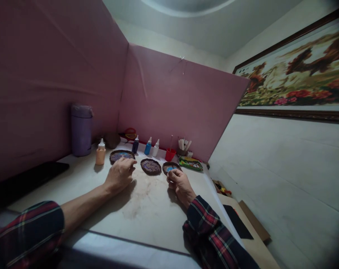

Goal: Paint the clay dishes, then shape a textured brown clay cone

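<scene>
Pink panels border the stained surface at its left and far edges; left hand and right hand curl their fingers, hold unclear.

Around the middle dark-rimmed dish, with its mottled purple-grey surface, the left hand bends its fingers at between eight and nine o'clock, over the near side of the left dish. At four o'clock, the right hand draws its fingertips together by the right dish, which shows blue inside; contact is unclear. The dark blue dropper bottle stands at eleven, the bright blue dropper bottle near twelve, the red cup at two, the green packet at three, the purple tumbler at ten.
</scene>
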Tool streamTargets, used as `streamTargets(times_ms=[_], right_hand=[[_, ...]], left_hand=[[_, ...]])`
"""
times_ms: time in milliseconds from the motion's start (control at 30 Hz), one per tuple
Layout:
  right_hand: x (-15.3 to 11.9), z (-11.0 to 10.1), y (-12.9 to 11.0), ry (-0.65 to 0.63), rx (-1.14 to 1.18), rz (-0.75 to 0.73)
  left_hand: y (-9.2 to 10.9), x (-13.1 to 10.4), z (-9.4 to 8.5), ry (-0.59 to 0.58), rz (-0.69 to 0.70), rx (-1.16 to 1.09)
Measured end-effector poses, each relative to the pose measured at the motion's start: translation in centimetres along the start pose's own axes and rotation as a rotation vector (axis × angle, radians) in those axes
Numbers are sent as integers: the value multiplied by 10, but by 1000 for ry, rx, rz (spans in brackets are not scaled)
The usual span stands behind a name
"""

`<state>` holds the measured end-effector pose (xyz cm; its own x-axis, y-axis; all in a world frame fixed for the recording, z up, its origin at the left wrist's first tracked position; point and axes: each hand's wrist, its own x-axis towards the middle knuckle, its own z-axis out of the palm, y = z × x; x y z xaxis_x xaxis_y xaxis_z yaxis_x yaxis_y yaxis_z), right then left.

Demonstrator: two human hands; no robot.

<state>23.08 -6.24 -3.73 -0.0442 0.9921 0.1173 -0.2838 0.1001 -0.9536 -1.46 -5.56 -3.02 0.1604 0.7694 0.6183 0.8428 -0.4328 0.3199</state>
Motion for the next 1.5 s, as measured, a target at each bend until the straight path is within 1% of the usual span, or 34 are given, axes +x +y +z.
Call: streamTargets(times_ms=[267, 533, 833, 967, 1133, 1333, 1500], right_hand=[[2, -4, 3, 55, -22, -11], [4, -5, 4, 79, 33, -59], [4, -5, 3, 89, 70, -17], [3, -5, 2, 139, 11, -4], [9, -2, 4, 215, -75, -75], [18, 5, 10, 233, -111, -174], [21, -7, 11, 304, -105, -238]], left_hand=[[-3, 2, -1, 21, -20, 10], [-7, 3, 1, 18, -27, 27], [-8, 0, 4, 13, 11, 37], [-10, 1, 5, 11, 31, 47], [-16, 1, 3, 19, 50, 66], [-21, -1, 1, 28, 55, 80], [-16, -4, 3, 18, 63, 57]])
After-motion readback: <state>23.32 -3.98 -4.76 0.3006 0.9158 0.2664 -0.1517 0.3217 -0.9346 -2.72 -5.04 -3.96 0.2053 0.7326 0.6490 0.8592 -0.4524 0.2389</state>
